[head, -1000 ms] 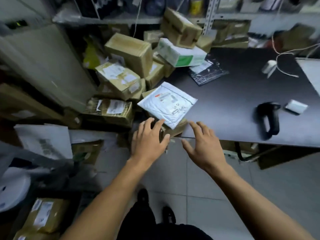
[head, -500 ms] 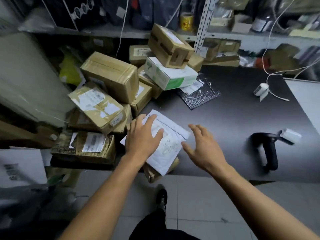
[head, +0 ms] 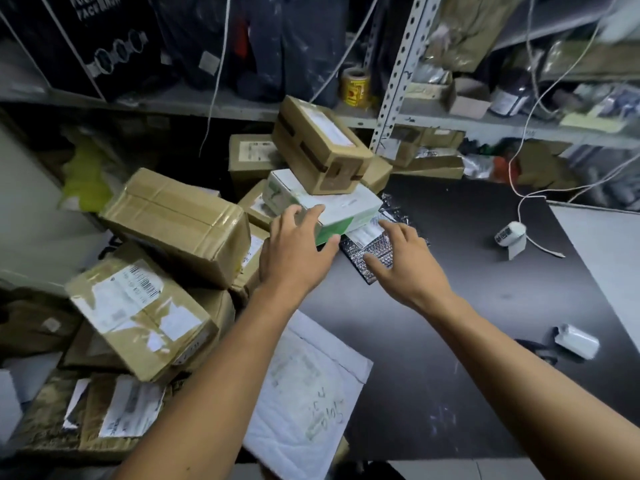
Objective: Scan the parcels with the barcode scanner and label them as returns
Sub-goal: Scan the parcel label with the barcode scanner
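Head view: left hand (head: 294, 251) on white-green box (head: 341, 211); brown box (head: 320, 147) atop.

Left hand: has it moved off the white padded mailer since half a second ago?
Yes. The left hand has left the white padded mailer and reached forward to the white-and-green box.

Both bare arms reach forward, nearly straight, wrists level. The left hand (head: 298, 251) is palm down, fingers (head: 313, 214) spread and lightly bent. The right hand (head: 403, 261) is also palm down, its fingers (head: 389, 228) splayed and relaxed, gripping nothing.
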Demonstrator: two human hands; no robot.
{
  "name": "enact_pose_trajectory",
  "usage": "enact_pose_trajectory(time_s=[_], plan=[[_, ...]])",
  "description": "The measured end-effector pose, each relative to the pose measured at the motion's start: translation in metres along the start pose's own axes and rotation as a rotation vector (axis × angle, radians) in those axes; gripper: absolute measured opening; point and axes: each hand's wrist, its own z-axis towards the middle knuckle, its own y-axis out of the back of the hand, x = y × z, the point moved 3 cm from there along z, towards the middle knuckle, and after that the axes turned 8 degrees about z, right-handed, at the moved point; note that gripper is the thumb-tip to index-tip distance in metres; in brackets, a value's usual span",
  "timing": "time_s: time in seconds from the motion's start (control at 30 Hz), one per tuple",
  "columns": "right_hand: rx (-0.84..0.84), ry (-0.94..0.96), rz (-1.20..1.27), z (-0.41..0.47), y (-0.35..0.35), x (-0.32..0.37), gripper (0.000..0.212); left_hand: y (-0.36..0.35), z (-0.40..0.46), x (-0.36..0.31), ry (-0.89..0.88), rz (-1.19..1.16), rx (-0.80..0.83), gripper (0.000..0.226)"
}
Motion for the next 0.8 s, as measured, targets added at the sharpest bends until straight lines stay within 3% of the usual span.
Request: enact_pose_trajectory(time_s=[0.13, 0.27, 0.43, 0.53, 0.7, 0.8], plan=[[0.011, 0.03, 0.057, 0.043, 0.008, -0.008, 0.069, -0.004, 0.038, -0.013, 0.028, 0.0, 0.004, 0.058], [0.045, 0.057, 0.342, 0.103, 0.022, -0.014, 0.073, -0.006, 0.078, -0.026, 0.102, -0.038, 0.012, 0.065], [0.103, 0.094, 0.57, 0.192, 0.027, -0.02, 0.079, -0.011, 0.134, -0.036, 0.297, -0.318, -0.059, 0.07], [0.155, 0.098, 0.708, 0.238, 0.016, -0.029, 0.08, -0.022, 0.164, -0.042, 0.34, -0.319, -0.076, 0.073], [0.328, 0.062, 0.862, 0.261, -0.014, -0.033, 0.073, -0.046, 0.187, -0.044, 0.43, -0.364, -0.011, 0.068], [0.26, 0.097, 0.892, 0.245, -0.011, -0.035, 0.065, -0.041, 0.178, -0.054, 0.408, -0.371, -0.068, 0.06]])
